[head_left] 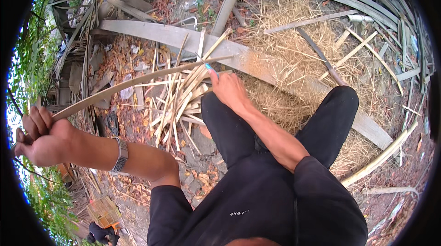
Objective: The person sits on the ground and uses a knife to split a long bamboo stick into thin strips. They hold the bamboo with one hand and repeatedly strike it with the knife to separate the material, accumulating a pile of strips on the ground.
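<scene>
My left hand (pixel 48 135) is closed round the near-left end of a long, flat bamboo strip (pixel 124 83). The strip runs up and rightward across the scene, to just past my right hand (pixel 229 89). That hand is closed near the strip's far end, over my left knee. A small turquoise piece (pixel 208 66) shows at its fingertips, touching or close to the strip; its kind is too small to tell. Beneath lies a pile of thin, pale split strips (pixel 183 96), partly covered by the long strip. A wide grey plank (pixel 275 73) passes behind my right hand.
Fine shavings (pixel 294 25) heap over the plank and ground on the right. A long-bladed knife (pixel 317 50) with a wooden handle lies there, close to my right knee. Curved slats (pixel 353 0) line the far right. A hacksaw-like metal frame (pixel 187 21) rests behind the plank.
</scene>
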The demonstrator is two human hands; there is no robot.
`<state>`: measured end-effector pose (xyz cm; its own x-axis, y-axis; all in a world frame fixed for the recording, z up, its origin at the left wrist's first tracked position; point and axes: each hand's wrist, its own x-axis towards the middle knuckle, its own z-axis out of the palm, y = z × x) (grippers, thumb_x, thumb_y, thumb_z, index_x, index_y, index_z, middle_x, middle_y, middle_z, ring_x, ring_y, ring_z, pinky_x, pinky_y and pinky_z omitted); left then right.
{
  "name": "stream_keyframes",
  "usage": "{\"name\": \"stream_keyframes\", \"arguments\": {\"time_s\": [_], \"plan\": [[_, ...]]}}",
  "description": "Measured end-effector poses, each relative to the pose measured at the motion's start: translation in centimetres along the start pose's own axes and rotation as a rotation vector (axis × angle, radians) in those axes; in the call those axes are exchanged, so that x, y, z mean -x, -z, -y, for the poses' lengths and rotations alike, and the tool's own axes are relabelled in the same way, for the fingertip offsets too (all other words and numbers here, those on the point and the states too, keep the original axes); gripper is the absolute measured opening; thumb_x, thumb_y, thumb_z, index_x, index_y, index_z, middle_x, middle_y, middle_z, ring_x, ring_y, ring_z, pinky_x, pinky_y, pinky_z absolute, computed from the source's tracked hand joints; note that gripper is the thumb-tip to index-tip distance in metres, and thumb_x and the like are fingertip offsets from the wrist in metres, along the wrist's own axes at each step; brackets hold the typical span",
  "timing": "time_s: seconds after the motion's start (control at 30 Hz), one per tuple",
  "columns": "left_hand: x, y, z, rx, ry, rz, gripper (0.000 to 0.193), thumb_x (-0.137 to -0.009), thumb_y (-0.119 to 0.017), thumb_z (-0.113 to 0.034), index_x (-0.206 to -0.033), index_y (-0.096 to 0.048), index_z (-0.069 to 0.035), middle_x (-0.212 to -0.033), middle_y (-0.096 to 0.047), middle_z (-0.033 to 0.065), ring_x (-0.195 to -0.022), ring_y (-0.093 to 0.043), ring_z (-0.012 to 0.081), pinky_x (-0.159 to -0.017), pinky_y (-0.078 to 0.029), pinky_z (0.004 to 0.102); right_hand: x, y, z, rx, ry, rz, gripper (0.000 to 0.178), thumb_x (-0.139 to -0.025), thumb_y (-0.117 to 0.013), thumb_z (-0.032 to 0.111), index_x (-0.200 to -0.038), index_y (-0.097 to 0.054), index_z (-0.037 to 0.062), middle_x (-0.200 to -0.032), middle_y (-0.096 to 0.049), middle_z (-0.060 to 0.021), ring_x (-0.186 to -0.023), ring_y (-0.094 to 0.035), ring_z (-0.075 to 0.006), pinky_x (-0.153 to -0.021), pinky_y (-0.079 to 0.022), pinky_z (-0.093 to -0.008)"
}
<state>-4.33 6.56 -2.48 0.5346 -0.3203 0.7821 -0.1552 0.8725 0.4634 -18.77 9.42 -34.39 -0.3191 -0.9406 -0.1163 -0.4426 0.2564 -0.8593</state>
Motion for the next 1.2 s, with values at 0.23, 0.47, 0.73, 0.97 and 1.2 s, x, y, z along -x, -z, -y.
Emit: {"name": "stream_keyframes", "arguments": {"time_s": [0.23, 0.47, 0.73, 0.97, 1.2], "plan": [[-2.3, 0.5, 0.6, 0.129, 0.076, 0.198, 0.032, -0.096, -0.027, -0.026, -0.069, -0.036, -0.01, -0.051, -0.018, -0.001, -0.044, -0.012, 0.0085, -0.039, -0.009, 0.0239, -1.9, -3.0, -10.5, 0.172, 0.015, -0.162, 0.055, -0.096, -0.037, 0.04, -0.076, -0.063, -0.0045, -0.06, -0.055, -0.0285, -0.064, -0.061, -0.0425, -0.064, -0.048, -0.0492], [-2.5, 1.6, 0.7, 0.054, -0.003, 0.16, 0.026, -0.094, -0.03, -0.024, -0.074, -0.036, -0.008, -0.049, -0.025, 0.0023, -0.042, -0.029, 0.0125, -0.037, -0.017, 0.0218, 2.3, 2.6, -1.7, -0.116, -0.05, 0.041, 0.061, -0.097, -0.032, 0.042, -0.073, -0.062, -0.0059, -0.058, -0.058, -0.0249, -0.058, -0.061, -0.0385, -0.06, -0.048, -0.046], [-6.5, 5.2, 1.5, 0.35, 0.077, 0.473, 0.022, -0.085, -0.035, -0.012, -0.066, -0.023, -0.012, -0.054, -0.019, 0.0009, -0.045, -0.017, 0.0103, -0.04, -0.013, 0.0247, -0.8, -1.3, -7.7, -0.011, -0.109, -0.035, 0.064, -0.095, -0.032, 0.046, -0.078, -0.064, -0.007, -0.069, -0.059, -0.0301, -0.069, -0.061, -0.0447, -0.066, -0.047, -0.0509], [-4.1, 3.0, 0.6, 0.145, 0.057, 0.317, 0.029, -0.076, -0.036, -0.006, -0.06, -0.014, -0.016, -0.056, -0.018, 0.0002, -0.045, -0.014, 0.0097, -0.041, -0.011, 0.0249, -2.0, -2.0, -9.5, -0.066, -0.277, 0.077, 0.063, -0.097, -0.032, 0.042, -0.072, -0.061, -0.008, -0.065, -0.057, -0.0317, -0.069, -0.059, -0.0451, -0.069, -0.044, -0.0504], [-6.0, 5.1, 1.2, 0.62, 0.266, 0.625, 0.029, -0.078, -0.037, -0.007, -0.061, -0.016, -0.016, -0.055, -0.018, -0.0007, -0.045, -0.013, 0.0091, -0.04, -0.011, 0.024, -3.3, -3.1, -8.7, -0.152, -0.216, 0.053, 0.066, -0.096, -0.03, 0.046, -0.078, -0.063, -0.0091, -0.073, -0.058, -0.035, -0.081, -0.059, -0.0472, -0.078, -0.044, -0.0492]]}}
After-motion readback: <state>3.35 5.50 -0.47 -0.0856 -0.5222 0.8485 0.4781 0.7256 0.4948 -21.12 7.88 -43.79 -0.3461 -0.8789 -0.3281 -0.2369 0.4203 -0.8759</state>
